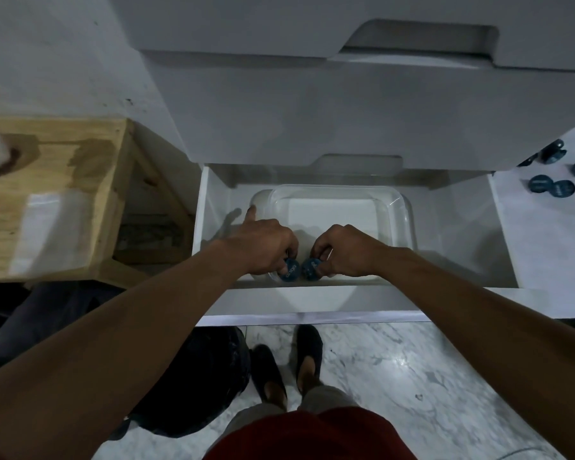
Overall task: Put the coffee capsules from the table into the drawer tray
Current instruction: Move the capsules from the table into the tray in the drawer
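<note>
The clear tray (402, 207) lies inside the open white drawer (208, 210). Both hands reach down to the near wall of the tray. The left hand (266, 249) pinches 1 blue capsule (289, 270) with curled fingers, while 1 finger points straight toward the far left corner of the tray. The right hand (342, 252) grips the other blue capsule (311, 268), just beside the first. To the right of the tray, well apart, at least 4 more capsules (541, 184) rest on the marble table (545, 247).
</note>
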Demonstrator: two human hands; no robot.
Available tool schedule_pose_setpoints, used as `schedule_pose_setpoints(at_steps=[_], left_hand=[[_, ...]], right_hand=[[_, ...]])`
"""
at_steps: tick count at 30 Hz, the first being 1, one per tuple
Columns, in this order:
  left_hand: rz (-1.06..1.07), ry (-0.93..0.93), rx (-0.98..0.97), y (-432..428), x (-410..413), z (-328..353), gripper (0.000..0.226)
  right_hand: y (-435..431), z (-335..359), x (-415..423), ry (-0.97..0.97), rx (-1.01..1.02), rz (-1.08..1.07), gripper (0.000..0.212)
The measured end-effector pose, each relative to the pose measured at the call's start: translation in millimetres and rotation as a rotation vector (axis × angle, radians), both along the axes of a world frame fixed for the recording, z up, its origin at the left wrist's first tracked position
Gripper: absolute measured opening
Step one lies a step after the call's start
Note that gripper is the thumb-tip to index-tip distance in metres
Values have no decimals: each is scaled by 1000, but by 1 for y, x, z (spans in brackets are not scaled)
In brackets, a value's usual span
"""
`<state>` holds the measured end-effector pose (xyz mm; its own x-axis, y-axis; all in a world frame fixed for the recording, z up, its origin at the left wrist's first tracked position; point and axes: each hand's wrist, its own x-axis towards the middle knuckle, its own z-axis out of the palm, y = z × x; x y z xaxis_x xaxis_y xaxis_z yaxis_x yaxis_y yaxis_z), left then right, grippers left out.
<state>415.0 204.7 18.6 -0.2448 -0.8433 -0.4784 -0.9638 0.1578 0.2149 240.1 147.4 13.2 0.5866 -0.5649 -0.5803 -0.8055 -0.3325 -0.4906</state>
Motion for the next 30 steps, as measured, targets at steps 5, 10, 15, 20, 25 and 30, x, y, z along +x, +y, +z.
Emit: schedule_pose_setpoints(at_steps=[5, 10, 15, 20, 25, 30], left_hand=[[7, 4, -13, 2, 1, 0, 21], [-17, -10, -18, 1, 2, 0, 20], [-29, -17, -17, 2, 3, 1, 19], [-24, -16, -17, 4, 4, 0, 22], [-18, -27, -13, 5, 2, 3, 24], [-27, -33, -33, 7, 2, 7, 30]], right_hand=[[3, 1, 5, -4, 12, 9, 19], [4, 1, 8, 4, 11, 17, 21], [5, 2, 8, 3, 1, 34, 23], [6, 4, 9, -3, -6, 45, 23], [6, 3, 9, -4, -15, 53, 24], [4, -1, 8, 7, -19, 61, 30]])
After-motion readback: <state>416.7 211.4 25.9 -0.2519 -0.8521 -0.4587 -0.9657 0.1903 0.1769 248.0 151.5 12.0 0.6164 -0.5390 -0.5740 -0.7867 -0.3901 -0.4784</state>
